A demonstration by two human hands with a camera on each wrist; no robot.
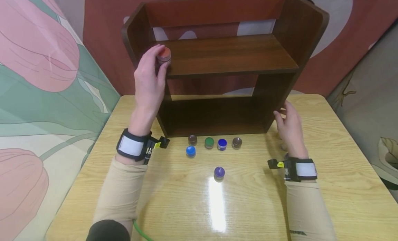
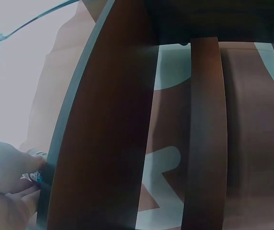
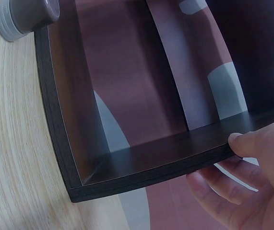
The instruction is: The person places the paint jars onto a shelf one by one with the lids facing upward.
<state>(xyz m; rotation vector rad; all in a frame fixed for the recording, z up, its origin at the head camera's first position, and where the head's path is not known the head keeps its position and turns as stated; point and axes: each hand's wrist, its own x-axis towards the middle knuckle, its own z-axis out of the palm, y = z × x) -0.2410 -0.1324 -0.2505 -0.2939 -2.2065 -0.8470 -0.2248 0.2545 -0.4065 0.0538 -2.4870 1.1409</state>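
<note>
My left hand pinches a small paint jar with an orange-red top between thumb and fingers. It holds the jar at the left front of the upper board of a dark brown wooden shelf. In the left wrist view the jar is mostly covered by the fingers, right beside the shelf's edge. Lower on the other side, my right hand grips the shelf's right side panel. The thumb lies on the panel's front edge and the fingers reach round its outer face.
Along the shelf's foot stand paint jars with brown, green, blue and dark tops. A light blue jar and a purple jar stand nearer on the wooden table. More jars are partly hidden by the right hand.
</note>
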